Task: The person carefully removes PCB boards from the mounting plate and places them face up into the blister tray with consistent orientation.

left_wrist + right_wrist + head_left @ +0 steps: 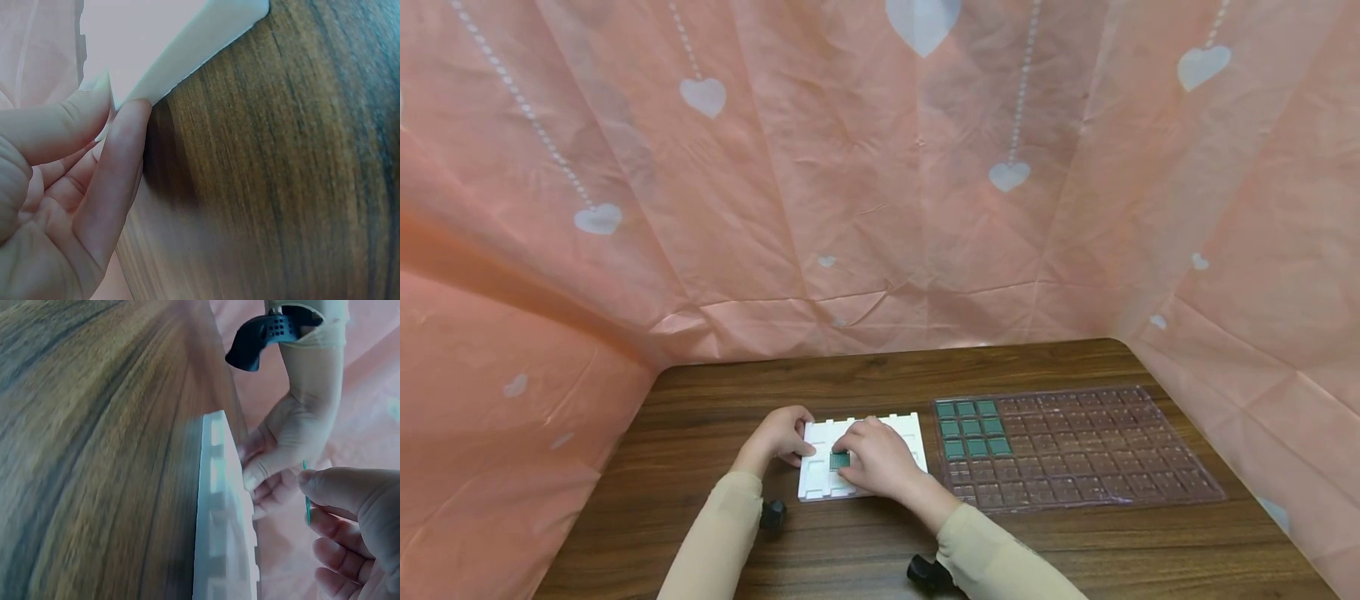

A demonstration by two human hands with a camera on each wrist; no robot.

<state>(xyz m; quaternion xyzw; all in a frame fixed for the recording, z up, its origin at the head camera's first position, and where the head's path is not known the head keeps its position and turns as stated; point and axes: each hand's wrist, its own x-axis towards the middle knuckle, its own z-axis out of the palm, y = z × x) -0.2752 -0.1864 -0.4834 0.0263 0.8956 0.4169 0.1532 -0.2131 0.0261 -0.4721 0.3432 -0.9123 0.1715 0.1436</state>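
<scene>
A white tray (815,482) with shallow recesses lies on the table in the head view. My left hand (781,436) pinches its left edge; in the left wrist view the thumb and a finger of that hand (69,144) grip a corner of the white tray (150,44). Over the tray's middle, my right hand (883,460) holds a small square green chip (839,460) between thumb and fingers. Edge-on in the right wrist view, the thin chip (307,509) is apart from the white tray (215,506).
To the right on the wooden table (865,550) lies a clear plastic tray (1097,450) with many square pockets. Several green chips (972,427) fill its upper left pockets. A pink curtain (880,200) with white hearts surrounds the table. Black wrist mounts (772,514) hang below both forearms.
</scene>
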